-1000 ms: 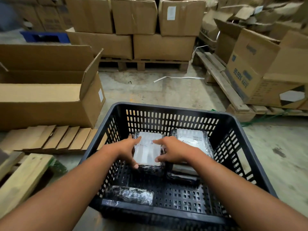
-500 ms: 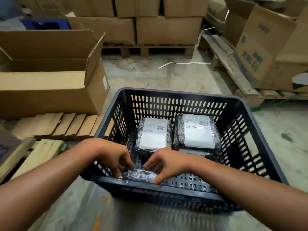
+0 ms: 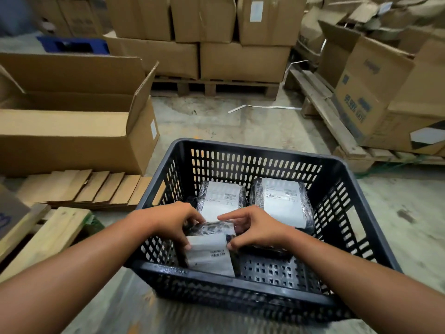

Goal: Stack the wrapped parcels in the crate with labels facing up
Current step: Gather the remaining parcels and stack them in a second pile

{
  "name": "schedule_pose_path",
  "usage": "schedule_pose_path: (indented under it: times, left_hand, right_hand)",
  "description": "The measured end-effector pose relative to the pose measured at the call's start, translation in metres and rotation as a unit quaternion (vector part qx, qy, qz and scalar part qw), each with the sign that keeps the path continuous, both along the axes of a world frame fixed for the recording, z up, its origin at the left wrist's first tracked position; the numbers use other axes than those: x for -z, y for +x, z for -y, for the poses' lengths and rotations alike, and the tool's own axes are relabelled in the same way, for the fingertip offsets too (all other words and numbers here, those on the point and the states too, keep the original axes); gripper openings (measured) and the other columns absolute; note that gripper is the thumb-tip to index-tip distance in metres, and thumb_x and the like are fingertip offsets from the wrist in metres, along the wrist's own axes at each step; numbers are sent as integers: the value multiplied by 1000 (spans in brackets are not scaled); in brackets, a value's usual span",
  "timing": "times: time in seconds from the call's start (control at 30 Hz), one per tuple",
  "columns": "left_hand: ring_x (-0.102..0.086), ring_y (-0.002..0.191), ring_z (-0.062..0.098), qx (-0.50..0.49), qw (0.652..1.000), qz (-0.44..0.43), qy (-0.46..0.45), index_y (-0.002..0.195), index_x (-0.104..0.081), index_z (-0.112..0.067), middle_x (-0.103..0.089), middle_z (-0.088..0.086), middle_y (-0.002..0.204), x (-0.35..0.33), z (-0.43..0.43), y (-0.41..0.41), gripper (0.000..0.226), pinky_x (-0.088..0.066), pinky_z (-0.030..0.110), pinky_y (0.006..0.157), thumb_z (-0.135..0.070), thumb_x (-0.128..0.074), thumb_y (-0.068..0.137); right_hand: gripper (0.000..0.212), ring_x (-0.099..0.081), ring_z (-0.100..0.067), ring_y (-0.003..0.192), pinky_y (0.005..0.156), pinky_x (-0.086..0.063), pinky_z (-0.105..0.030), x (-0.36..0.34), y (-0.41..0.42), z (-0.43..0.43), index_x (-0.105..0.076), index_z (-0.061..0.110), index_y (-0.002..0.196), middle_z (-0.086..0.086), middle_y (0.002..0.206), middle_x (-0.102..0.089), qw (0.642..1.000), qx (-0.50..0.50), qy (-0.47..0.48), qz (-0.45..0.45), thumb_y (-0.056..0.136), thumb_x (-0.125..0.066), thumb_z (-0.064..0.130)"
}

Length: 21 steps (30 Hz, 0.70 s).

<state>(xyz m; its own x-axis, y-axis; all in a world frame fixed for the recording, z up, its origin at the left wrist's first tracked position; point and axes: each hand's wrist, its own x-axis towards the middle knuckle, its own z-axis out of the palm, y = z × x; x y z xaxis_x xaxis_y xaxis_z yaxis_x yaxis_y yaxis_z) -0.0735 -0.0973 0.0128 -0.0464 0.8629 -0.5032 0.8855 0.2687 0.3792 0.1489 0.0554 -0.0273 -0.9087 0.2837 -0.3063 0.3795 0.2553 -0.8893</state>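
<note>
A black slotted plastic crate (image 3: pixel 243 148) stands on the floor in front of me. Two film-wrapped parcels lie at its far side with white labels up: one on the left (image 3: pixel 222 198), one on the right (image 3: pixel 284 203), the right one sitting higher on another parcel. My left hand (image 3: pixel 171 222) and my right hand (image 3: pixel 252 227) both grip a third wrapped parcel (image 3: pixel 209 254), tilted at the near left of the crate with its white label toward me.
An open cardboard box (image 3: pixel 79 131) sits to the left, with flattened cardboard strips (image 3: pixel 91 189) and wooden planks (image 3: pixel 48 235) beside the crate. Stacked cartons on a pallet (image 3: pixel 216 88) stand behind, more cartons and a pallet (image 3: pixel 332 116) at the right.
Both hands left the far-left parcel, dropped to the dark parcel at the crate's near edge, and have lifted and turned it so that its white label shows.
</note>
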Motion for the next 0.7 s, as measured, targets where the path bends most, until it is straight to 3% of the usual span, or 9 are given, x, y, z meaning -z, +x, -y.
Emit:
schedule_pose_path:
  times: [0.1, 0.2, 0.27, 0.37, 0.5, 0.6, 0.67, 0.7]
  left_hand:
    - [-61, 113, 6, -53, 993, 82, 60, 138, -53, -47, -62, -12, 131, -17, -1, -8, 71, -51, 31, 99, -39, -86, 75]
    - [-62, 116, 1, -111, 961, 180, 179, 132, -58, -50, -62, -20, 132, -40, -3, -8, 61, -50, 34, 103, -45, -83, 77]
    - [-65, 114, 6, -150, 928, 235, 247, 134, -58, -48, -61, -14, 136, -51, -6, -4, 62, -51, 38, 103, -37, -83, 78]
    - [-67, 115, 25, -208, 868, 307, 329, 135, -59, -43, -62, 13, 131, -65, -14, 8, 62, -51, 41, 103, -15, -79, 84]
    - [-70, 107, 26, -222, 822, 367, 375, 131, -63, -26, -74, 15, 114, -82, -27, 12, 51, -58, 37, 91, 5, -67, 90]
    - [-72, 99, 21, -239, 814, 375, 373, 131, -62, -20, -77, 12, 106, -89, -30, 5, 46, -60, 29, 76, 5, -62, 92]
    - [-74, 95, 18, -248, 811, 379, 370, 131, -62, -20, -78, 9, 103, -89, -31, 3, 44, -59, 26, 68, 2, -62, 93]
    - [-74, 93, 18, -252, 808, 384, 369, 131, -63, -20, -78, 9, 103, -88, -32, 2, 43, -58, 26, 67, 1, -63, 93]
  right_hand:
    - [68, -76, -23, 101, 92, -59, -38, -18, 7, -20, -72, 30, 128, -4, 107, -80, 996, 51, -53, -55, 66, -97, 17]
    - [66, -76, -26, 98, 81, -61, -36, -36, 13, -36, -74, 33, 125, -9, 109, -78, 984, 103, -112, -95, 66, -95, 13]
    - [65, -73, -27, 96, 79, -62, -38, -52, 16, -45, -76, 32, 121, -14, 108, -75, 970, 147, -147, -126, 62, -94, 12]
    - [61, -72, -35, 106, 85, -62, -47, -78, 20, -54, -78, 32, 119, -20, 115, -76, 954, 176, -174, -169, 65, -93, 6]
    - [56, -72, -29, 111, 86, -63, -45, -101, 18, -47, -69, 37, 130, -18, 127, -71, 955, 193, -100, -202, 83, -85, 11]
    - [93, -59, -16, 130, 102, -55, -46, -106, 17, -31, -43, 58, 147, 7, 158, -42, 961, 169, 91, -200, 71, -93, 38]
    - [121, -22, -21, 155, 117, -38, -52, -101, 17, -20, -20, 67, 150, 9, 171, -5, 964, 93, 185, -164, 59, -97, 48]
    - [132, -2, -22, 158, 122, -28, -48, -97, 16, -15, -10, 70, 150, 9, 170, 18, 965, 63, 212, -139, 54, -99, 50]
